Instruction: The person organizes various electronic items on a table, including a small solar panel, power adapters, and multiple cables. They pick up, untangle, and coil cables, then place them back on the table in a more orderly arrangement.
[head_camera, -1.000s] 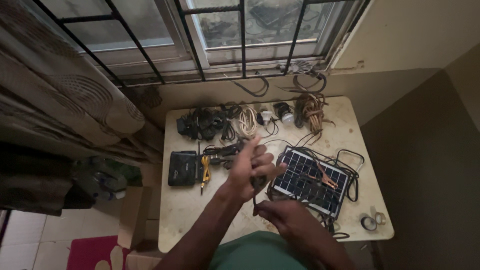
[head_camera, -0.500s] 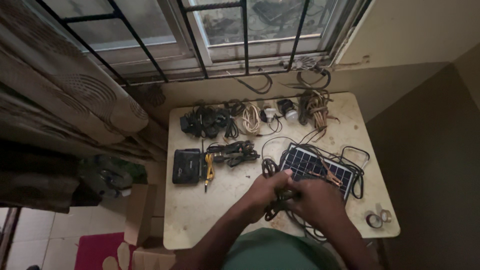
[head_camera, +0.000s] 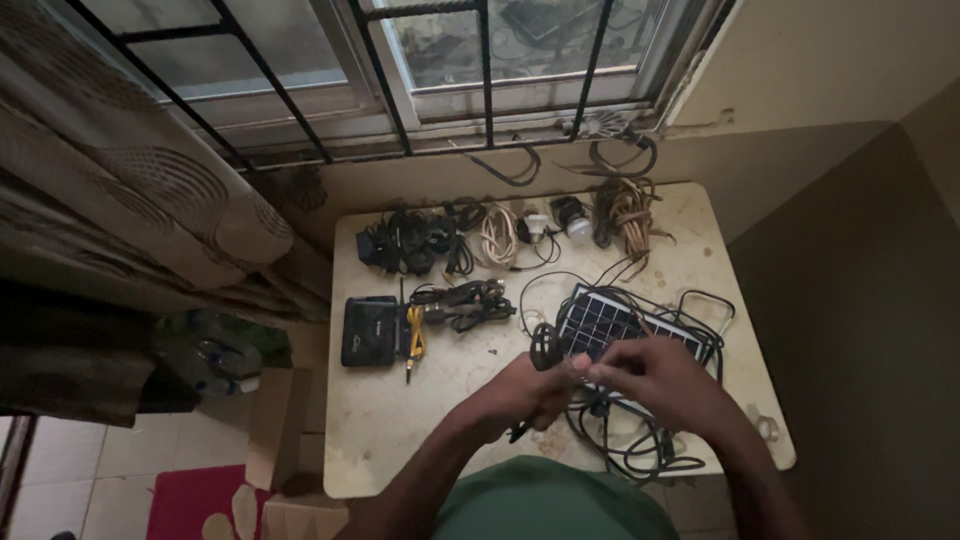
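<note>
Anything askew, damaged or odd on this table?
Mostly clutter. The table top is stained and blotchy. Loose black cable sprawls over the near edge under the right hand; the left hand grips a coil. The solar panel lies skewed, draped in wires.

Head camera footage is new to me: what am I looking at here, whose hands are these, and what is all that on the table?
The picture comes from a camera worn on a person's head, looking down at their own two bare hands over a small pale table under a barred window. There is no machine. The left hand and the right hand meet in the middle, both gripping a black cable whose loops spill toward the table's near edge. Just behind the hands lies a small solar panel, partly covered by wires. Further left sit a black box-shaped device and a yellow-handled tool. Along the back are bundles of black and white cords, two light bulbs and a brownish cable bundle. A patterned curtain hangs at left.
</note>
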